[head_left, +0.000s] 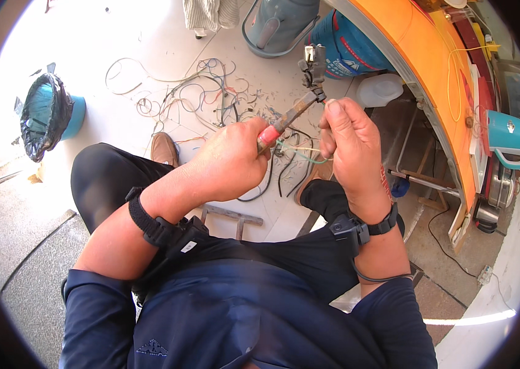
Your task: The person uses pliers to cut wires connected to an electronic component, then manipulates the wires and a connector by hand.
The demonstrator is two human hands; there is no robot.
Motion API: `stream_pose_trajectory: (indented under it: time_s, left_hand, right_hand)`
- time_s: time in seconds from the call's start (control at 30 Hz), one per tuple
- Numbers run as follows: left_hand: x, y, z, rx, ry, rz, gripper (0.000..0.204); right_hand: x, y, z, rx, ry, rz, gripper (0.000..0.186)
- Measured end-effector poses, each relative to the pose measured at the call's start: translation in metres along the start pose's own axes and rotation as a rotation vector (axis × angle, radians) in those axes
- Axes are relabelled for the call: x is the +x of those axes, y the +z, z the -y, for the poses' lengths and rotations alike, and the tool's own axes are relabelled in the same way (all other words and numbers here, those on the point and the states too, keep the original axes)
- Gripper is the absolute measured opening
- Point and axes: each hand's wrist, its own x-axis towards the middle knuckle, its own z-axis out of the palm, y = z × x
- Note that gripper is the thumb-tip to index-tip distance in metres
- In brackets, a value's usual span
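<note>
My left hand (pixel 235 158) is closed round the red handle of a pliers-like tool (pixel 287 117). The tool slants up and to the right, with a worn metal arm and a dark, blocky head. Just right of that head, my right hand (pixel 353 132) is closed in a pinch, thumb and forefinger on what looks like a thin wire end. Green and pale wires (pixel 303 149) hang in loops between my hands. My fingers hide the grip points, so I cannot tell whether the wire sits in the tool's jaws.
Tangled wires and scraps (pixel 195 92) cover the floor ahead. A blue bin with a black bag (pixel 47 117) stands left; a grey bucket (pixel 278 27) and blue bag (pixel 352 43) stand ahead. An orange panel (pixel 420 55) and teal kettle (pixel 508 138) are at right. A metal T-bar (pixel 232 214) lies between my legs.
</note>
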Motion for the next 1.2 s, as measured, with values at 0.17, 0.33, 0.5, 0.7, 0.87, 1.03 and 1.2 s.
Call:
stream_pose_trajectory:
  time_s: [0.17, 0.33, 0.5, 0.7, 0.87, 1.03, 1.2]
  left_hand:
    - [0.007, -0.008, 0.021, 0.286, 0.175, -0.233, 0.017]
    - [0.013, -0.013, 0.037, 0.395, 0.313, -0.333, 0.019]
    - [0.011, -0.009, 0.042, 0.485, 0.286, -0.334, 0.012]
    - [0.006, 0.001, 0.035, 0.573, 0.312, -0.315, 0.008]
    - [0.008, 0.002, 0.032, 0.631, 0.353, -0.361, 0.011]
    - [0.009, 0.0, 0.029, 0.609, 0.355, -0.411, 0.012]
    - [0.001, -0.005, 0.018, 0.374, 0.281, -0.324, 0.014]
  right_hand:
    - [-0.008, 0.002, 0.01, 0.361, 0.297, 0.111, 0.033]
    - [-0.012, 0.002, 0.017, 0.46, 0.388, 0.186, 0.034]
    - [0.004, -0.009, -0.004, -0.384, -0.148, 0.133, 0.037]
    - [0.019, -0.002, -0.002, -0.782, -0.426, -0.071, 0.045]
    - [0.017, 0.005, 0.009, -0.818, -0.275, -0.074, 0.043]
    - [0.02, 0.005, 0.013, -0.618, -0.15, -0.095, 0.03]
    - [0.009, -0.005, 0.025, 0.21, 0.115, -0.004, 0.019]
